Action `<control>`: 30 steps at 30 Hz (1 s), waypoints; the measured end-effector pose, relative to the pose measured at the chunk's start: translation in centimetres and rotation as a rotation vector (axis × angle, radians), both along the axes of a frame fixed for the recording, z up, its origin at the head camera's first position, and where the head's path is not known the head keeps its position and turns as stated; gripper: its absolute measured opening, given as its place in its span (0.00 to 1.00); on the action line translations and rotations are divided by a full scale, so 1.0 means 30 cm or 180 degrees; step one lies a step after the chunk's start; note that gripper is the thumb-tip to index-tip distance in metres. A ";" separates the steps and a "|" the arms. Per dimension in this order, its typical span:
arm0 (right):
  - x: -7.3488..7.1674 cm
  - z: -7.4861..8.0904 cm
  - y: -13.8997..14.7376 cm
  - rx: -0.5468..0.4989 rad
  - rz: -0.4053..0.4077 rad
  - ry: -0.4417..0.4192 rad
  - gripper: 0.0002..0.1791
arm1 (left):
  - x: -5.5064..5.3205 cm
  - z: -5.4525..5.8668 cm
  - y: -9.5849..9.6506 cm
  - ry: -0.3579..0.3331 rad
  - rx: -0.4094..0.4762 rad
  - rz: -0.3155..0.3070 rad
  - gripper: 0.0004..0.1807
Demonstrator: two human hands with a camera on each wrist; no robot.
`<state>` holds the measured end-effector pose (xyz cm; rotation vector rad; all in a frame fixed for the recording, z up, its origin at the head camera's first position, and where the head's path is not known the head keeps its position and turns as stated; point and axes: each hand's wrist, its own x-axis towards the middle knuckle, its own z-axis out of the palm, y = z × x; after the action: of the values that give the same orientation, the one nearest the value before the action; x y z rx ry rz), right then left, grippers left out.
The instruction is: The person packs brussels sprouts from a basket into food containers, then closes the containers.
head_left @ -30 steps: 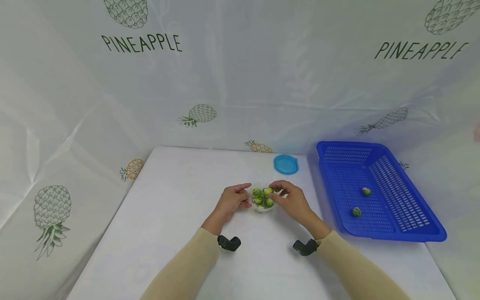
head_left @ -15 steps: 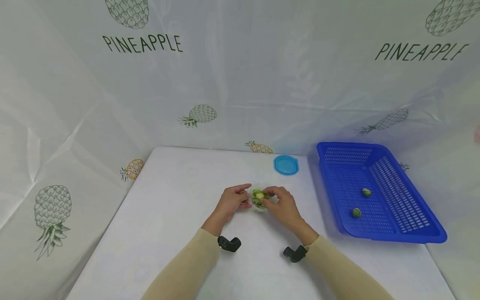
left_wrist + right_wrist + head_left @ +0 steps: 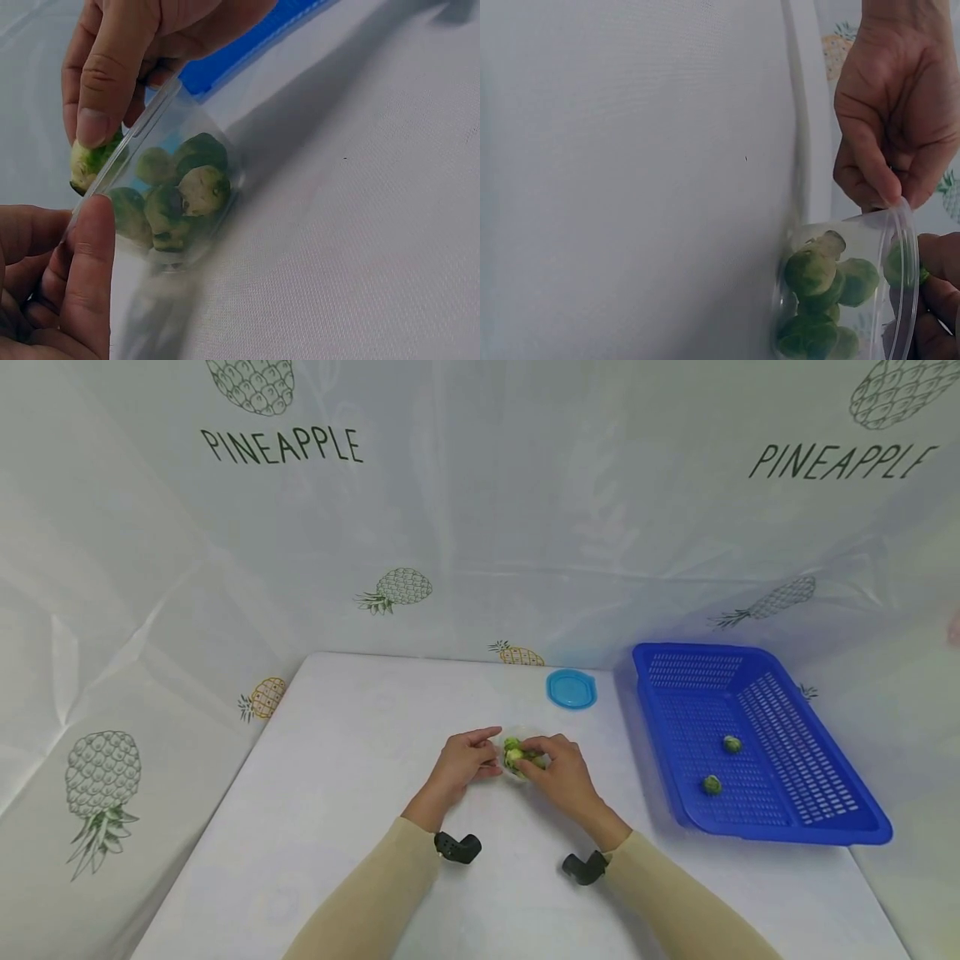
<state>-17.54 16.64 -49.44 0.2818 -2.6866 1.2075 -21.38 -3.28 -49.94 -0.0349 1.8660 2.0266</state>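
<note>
At the middle of the white table (image 3: 337, 760): a clear bowl (image 3: 187, 120) holding several Brussels sprouts (image 3: 810, 271), between the two hands.
Bowl's direction: opening up, base toward the table; round seen from above, so no long axis stands out.
Held sprout (image 3: 84, 166): at the bowl's rim; in the left wrist view its pale end points to the lower left, its greener side to the upper right. Nearly round, so its long axis is hard to tell.
Right hand (image 3: 567, 777): thumb and fingertips drawn close, pinching the held sprout.
Left hand (image 3: 461, 764): thumb and finger narrowed on the bowl's rim.
Behind the bowl: a blue lid (image 3: 572, 690), lying flat.
Blue basket (image 3: 675, 777): on the right, with two loose sprouts (image 3: 732, 743) well apart from the bowl.
Since a second ago: the right hand has shifted from the bowl's right edge farther left across it; left hand, lid and basket look unmoved.
</note>
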 end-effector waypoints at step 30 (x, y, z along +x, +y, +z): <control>-0.012 -0.011 0.057 -0.0507 0.0341 0.0019 0.20 | 0.001 -0.003 0.005 -0.0020 0.0009 0.0052 0.25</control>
<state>-17.89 18.34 -49.76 0.4091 -2.5804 1.4393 -21.35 -3.15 -50.03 -0.0561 1.8649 2.0376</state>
